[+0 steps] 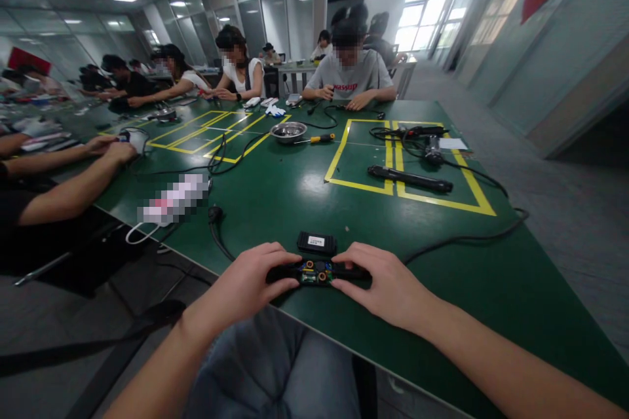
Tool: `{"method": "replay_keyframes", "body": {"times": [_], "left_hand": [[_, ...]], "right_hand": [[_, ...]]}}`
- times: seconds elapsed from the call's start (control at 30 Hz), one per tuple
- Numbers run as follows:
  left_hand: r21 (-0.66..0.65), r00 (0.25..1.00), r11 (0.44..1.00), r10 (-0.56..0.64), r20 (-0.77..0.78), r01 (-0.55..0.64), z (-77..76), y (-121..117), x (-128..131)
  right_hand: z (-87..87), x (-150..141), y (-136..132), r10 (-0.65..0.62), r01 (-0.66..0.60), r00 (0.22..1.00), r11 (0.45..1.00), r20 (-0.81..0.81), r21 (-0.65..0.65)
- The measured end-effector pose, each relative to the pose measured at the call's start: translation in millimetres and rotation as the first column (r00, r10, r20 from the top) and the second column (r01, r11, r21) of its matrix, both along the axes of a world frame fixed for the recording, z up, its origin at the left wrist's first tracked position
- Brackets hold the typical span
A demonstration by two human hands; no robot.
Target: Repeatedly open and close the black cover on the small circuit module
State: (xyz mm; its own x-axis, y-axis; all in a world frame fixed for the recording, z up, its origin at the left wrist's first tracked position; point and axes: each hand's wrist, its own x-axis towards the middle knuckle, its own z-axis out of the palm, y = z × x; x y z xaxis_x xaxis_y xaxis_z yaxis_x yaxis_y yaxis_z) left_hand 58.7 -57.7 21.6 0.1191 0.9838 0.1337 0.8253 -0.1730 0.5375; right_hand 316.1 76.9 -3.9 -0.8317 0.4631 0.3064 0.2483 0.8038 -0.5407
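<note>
Base: Grip, please.

Me: I have both hands closed on an open black device (pixel 316 272). The left hand (pixel 254 277) pinches its left end, the right hand (pixel 379 280) its right; thumbs near, fingers far.

Base: Where is it?

Me: Near edge of the green table (pixel 275 226). I can't tell whether it rests on the surface. Circuit board (pixel 310 278) bare in the middle, two copper-coloured rings on it.

Base: Close by?

Me: Black cover (pixel 317 243), just beyond, white label up; print too small for me. Black plug (pixel 215 213) to the left.

Base: Farther out?

Me: Metal bowl (pixel 289 139), far, slightly left; yellow-and-black screwdriver (pixel 323 138) beside it. On the right, a long black bar (pixel 417 180) lies across yellow tape (pixel 390 156). Far side: seated person in a grey shirt (pixel 356 72), hands at the table.
</note>
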Motion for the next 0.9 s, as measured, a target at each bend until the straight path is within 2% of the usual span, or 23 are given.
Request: {"method": "replay_keyframes", "body": {"times": [0.1,0.27,0.5,0.73,0.9], "left_hand": [[-0.052,1.000,0.999,-0.004,0.019,0.005,4.2,3.7,-3.1],[0.000,0.994,1.000,0.017,0.107,-0.017,9.9,-1.0,-2.8],[0.025,0.985,1.000,0.010,0.175,-0.015,12.1,1.6,-5.7],[0.012,0.986,0.996,-0.088,0.145,0.087,15.8,15.4,-12.0],[-0.021,0.982,0.993,-0.108,0.158,0.113,14.4,17.8,-13.2]], "right_hand": [[-0.1,0.4,-0.4,0.008,-0.008,1.000,1.000,-0.017,0.004],[4.6,2.5,-2.6,0.025,-0.022,0.998,0.999,-0.061,0.043],[8.2,4.7,-2.0,0.028,-0.028,0.990,1.000,-0.139,0.001],[7.7,6.4,-3.7,0.006,-0.005,0.999,1.000,-0.042,0.022],[8.7,7.5,-3.4,0.033,-0.032,0.999,0.998,-0.016,0.044]]}}
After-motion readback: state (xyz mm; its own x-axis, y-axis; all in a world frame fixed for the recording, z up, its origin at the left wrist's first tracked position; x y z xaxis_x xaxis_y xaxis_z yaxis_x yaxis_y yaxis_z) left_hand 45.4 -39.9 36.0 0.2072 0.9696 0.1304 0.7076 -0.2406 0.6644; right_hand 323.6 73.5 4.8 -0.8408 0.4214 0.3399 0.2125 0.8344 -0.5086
